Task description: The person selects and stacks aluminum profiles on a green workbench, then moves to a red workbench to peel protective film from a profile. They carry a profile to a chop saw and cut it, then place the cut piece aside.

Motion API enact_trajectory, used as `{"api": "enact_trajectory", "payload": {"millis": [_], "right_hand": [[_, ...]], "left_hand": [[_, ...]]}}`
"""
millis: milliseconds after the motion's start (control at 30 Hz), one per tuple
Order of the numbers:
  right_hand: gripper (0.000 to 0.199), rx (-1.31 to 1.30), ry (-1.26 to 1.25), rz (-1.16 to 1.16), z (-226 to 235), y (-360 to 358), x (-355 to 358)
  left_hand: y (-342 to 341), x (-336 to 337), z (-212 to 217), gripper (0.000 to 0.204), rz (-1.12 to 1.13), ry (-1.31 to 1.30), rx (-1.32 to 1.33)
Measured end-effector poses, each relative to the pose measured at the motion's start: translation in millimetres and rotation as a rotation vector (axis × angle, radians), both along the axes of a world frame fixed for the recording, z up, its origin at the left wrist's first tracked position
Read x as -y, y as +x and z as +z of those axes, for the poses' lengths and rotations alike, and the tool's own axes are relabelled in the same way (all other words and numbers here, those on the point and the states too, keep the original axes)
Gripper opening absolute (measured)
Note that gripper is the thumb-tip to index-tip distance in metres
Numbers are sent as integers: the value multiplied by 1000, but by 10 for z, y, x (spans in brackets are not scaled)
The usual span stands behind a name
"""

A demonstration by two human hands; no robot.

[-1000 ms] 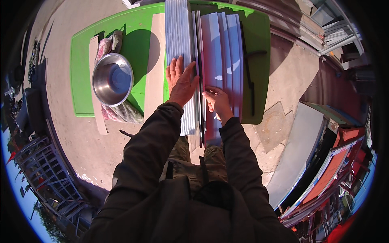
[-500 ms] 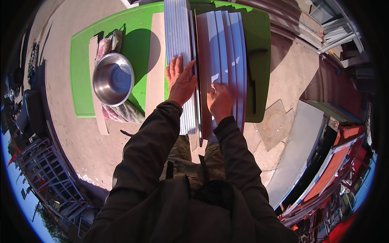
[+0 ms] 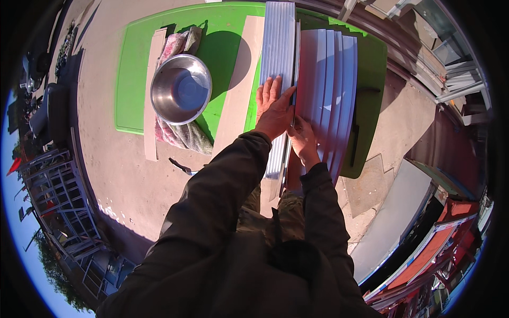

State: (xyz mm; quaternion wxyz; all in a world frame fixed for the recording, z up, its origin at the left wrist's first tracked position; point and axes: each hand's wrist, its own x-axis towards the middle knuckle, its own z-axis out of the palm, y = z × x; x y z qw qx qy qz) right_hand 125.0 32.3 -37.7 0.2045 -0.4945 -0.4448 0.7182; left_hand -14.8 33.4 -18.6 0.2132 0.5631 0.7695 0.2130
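Head view: on a green table (image 3: 132,79), the left hand (image 3: 274,112) lies fingers spread across a stack of ribbed pale strips (image 3: 278,42); the right hand (image 3: 304,139) curls beside it, at fanned strips (image 3: 328,74), its grip impossible to tell. Leftward, a pale board (image 3: 237,85), then a steel bowl (image 3: 181,90) on crumpled cloth (image 3: 183,139), take up space

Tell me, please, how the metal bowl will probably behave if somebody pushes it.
The metal bowl would probably stay stiff, since its wall looks like smooth, shiny metal. It may rock or drag the patterned cloth, as it seems to rest on those folds. Its hollow shape suggests fairly low weight.
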Motion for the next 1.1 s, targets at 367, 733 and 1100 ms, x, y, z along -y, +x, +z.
{"api": "enact_trajectory", "payload": {"millis": [367, 733, 1100], "right_hand": [[54, -32, 512, 109, 1083, -543, -141], [48, 458, 780, -204, 688, -463, 2], [51, 320, -74, -48, 260, 321, 182]], "left_hand": [[-285, 421, 737, 47, 464, 287, 1229], [-1372, 987, 213, 39, 651, -12, 826], [-1746, 733, 968, 38, 425, -223, 396]]}}
